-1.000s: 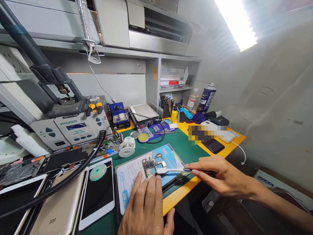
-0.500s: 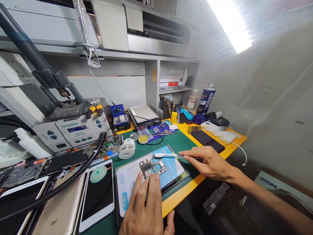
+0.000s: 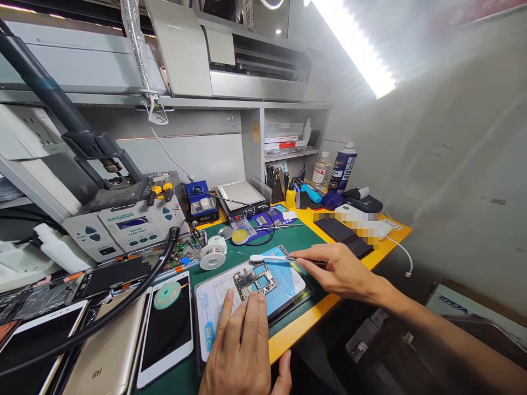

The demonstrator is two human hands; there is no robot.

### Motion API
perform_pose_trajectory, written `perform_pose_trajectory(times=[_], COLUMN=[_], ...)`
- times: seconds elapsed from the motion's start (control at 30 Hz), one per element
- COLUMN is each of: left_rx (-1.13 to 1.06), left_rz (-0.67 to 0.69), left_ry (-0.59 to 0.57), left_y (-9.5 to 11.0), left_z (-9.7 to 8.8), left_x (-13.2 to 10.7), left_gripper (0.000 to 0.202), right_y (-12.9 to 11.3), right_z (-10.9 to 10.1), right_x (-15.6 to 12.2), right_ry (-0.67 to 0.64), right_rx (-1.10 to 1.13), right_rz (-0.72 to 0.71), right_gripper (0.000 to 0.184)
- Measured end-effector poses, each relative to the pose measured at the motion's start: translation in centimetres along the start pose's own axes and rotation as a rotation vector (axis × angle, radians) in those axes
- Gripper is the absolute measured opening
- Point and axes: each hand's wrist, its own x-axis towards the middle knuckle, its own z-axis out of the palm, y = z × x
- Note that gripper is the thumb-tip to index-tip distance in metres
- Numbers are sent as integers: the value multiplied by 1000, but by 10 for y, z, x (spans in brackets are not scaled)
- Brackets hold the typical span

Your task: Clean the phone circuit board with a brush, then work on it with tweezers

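Note:
A phone circuit board [image 3: 246, 278] lies on a blue and white work pad [image 3: 203, 307]. My left hand [image 3: 239, 351] rests palm down over the near part of the pad, its fingers extended and fingertips at the near edge of the board. Pinched in my right hand [image 3: 337, 271] is a toothbrush [image 3: 269, 258] with a white head and a darker handle. Its head points left, over the board's far edge; I cannot tell whether the bristles touch it.
Left of the pad are a spool of solder wire [image 3: 213, 258], a white phone [image 3: 167, 329] and a gold phone [image 3: 102, 351]. A black cable [image 3: 123, 312] loops over them from the rework station [image 3: 132, 225]. A dark phone [image 3: 343, 233] lies to the right.
The toothbrush head has shifted a little left and away along the board's far edge. My left hand stays at the board. The camera view has tilted slightly.

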Motion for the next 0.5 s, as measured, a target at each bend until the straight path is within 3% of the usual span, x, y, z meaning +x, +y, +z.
perform_pose_trajectory(times=[0.23, 0.37, 0.43, 0.5], left_rx=[-23, -35, -35, -63], left_rz=[2, -41, -27, -71], left_ry=[-49, -70, -142, -302], left_y=[-10, -26, -37, -47], left_z=[-20, -39, -46, -50], left_x=[6, 23, 38, 54], left_gripper=[50, 38, 34, 36], right_y=[-1, 5, 10, 14], right_z=[-11, -18, -18, -16], right_x=[1, -9, -15, -21], right_ry=[80, 81, 84, 98], right_rx=[188, 212, 233, 252], right_rz=[200, 253, 278, 299], right_gripper=[34, 38, 41, 42])
